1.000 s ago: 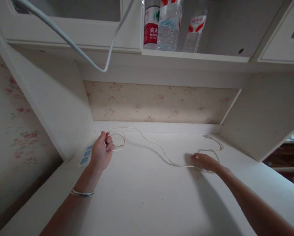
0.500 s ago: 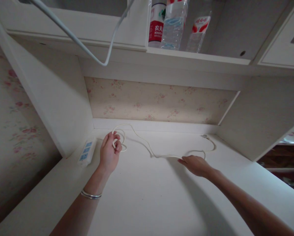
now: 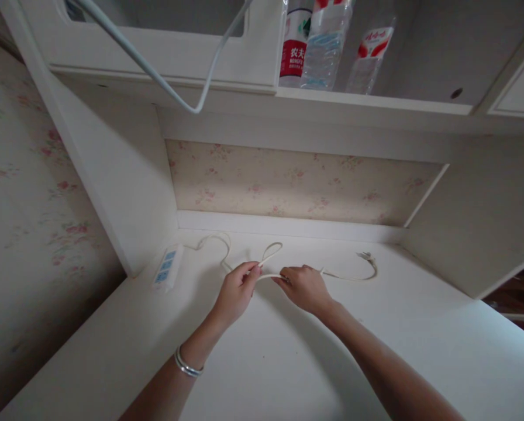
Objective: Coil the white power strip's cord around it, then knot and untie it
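Observation:
A thin off-white power cord point(image 3: 272, 251) runs from the power strip point(image 3: 168, 266) at the left to a plug point(image 3: 365, 256) at the right rear of the desk. My left hand point(image 3: 238, 289) pinches the cord near the middle, where a small loop stands up behind the fingertips. Close by on the right, my right hand point(image 3: 303, 286) is closed on another stretch of the same cord. A short curved length spans the gap between both hands. The white strip has several blue-marked sockets and lies by the left side panel.
Both hands are over a white desk top point(image 3: 262, 368) beneath a shelf holding plastic bottles point(image 3: 326, 52). A bent pale-blue rod or cable point(image 3: 157, 82) hangs in front of the upper cabinet. Side panels point(image 3: 113, 175) bound the desk left and right.
My left hand has moved right with the cord, and my right hand has come left, so they are now close together. A small loop now sticks up by my left hand.

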### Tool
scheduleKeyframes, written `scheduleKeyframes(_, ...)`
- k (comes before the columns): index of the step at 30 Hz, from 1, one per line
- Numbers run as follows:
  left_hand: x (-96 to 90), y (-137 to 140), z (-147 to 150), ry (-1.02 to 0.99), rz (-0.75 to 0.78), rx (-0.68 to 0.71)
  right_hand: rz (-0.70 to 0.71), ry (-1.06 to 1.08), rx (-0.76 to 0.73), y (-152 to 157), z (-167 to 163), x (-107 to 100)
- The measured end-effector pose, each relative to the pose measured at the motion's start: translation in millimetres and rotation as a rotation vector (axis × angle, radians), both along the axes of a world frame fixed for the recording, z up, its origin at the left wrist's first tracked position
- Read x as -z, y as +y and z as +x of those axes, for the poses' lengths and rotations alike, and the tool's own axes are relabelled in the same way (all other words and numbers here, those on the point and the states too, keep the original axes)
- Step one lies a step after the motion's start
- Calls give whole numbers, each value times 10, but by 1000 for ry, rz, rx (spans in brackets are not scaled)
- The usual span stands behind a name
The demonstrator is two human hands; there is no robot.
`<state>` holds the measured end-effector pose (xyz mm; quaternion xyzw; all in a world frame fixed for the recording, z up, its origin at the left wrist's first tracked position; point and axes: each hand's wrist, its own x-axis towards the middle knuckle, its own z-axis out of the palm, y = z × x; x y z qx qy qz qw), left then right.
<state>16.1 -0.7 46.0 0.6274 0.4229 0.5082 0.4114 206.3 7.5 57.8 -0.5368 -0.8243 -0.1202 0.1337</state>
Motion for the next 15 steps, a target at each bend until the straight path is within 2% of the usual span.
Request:
scheduleKeyframes(8,12,-39,5,108,21,-25,77,94,-22,-41,83,144)
scheduleKeyframes(15,159,2,30,134,-66,43,139,284,-17,-160,135,501)
